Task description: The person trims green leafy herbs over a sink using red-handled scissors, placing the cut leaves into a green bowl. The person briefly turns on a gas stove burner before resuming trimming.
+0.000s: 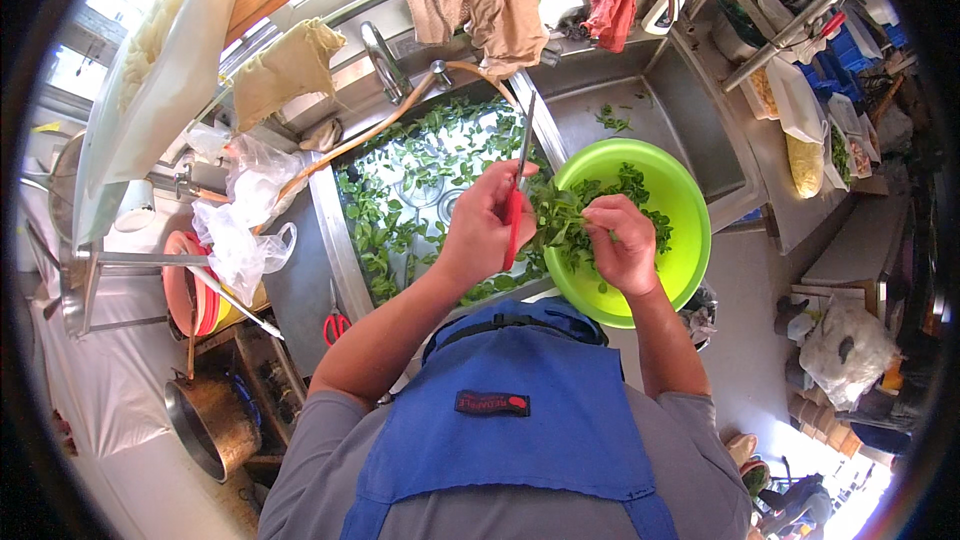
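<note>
My left hand [487, 221] is wrapped around red-handled scissors [514, 225], their blades pointing up towards the far side of the sink. Between both hands is a bunch of leafy greens [553, 211], pinched at its right end by the fingers of my right hand [622, 244]. The left fingers are close to the bunch's other end; whether they hold it too is unclear. Beneath the right hand sits a lime-green plastic bowl [696, 240] with more greens [628, 184] inside. To its left, a water-filled sink basin [324, 217] has loose leaves [379, 240] floating in it.
A second steel basin [592, 86] holds a few leaf scraps [613, 118]. Another pair of red-handled scissors [336, 324] lies on the left counter. Behind the sink rise a faucet [384, 64] and a hose [409, 101], with cloths [506, 7] hanging above. Plastic bags [244, 240] hang left.
</note>
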`<state>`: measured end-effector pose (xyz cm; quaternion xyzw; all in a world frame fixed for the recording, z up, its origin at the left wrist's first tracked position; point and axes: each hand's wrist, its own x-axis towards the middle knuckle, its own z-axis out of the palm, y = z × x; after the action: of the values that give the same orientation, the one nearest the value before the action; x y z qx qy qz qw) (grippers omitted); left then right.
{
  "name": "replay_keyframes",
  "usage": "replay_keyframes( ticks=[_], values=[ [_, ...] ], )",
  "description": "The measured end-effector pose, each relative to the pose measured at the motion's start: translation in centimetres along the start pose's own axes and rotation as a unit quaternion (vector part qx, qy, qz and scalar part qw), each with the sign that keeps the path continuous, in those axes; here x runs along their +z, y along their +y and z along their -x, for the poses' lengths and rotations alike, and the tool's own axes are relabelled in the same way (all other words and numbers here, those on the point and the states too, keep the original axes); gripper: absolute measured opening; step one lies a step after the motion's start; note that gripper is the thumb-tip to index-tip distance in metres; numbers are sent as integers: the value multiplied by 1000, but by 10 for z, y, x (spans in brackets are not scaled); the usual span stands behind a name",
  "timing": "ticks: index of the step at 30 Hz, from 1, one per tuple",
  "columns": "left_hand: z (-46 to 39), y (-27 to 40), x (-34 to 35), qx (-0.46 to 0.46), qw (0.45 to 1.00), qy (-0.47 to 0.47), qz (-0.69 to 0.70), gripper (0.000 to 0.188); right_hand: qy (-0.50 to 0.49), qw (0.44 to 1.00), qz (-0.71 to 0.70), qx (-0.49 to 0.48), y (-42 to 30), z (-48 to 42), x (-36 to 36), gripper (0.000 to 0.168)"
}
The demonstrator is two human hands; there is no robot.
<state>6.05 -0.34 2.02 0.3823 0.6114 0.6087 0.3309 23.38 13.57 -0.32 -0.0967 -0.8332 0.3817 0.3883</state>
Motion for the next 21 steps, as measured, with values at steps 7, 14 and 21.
replay_keyframes(
  ticks=[7, 14, 21],
  values=[
    [-19, -28, 1, -14, 996, 39, -80, 54, 36, 995, 94, -15, -3, 12, -17, 20],
    [-89, -2, 30, 43, 993, -25, -111, 47, 184, 956, -172, 153, 21, 61, -62, 11],
    [-213, -34, 59, -39, 900, -233, -367, 79, 283, 900, -270, 195, 35, 85, -72, 10]
  ],
)
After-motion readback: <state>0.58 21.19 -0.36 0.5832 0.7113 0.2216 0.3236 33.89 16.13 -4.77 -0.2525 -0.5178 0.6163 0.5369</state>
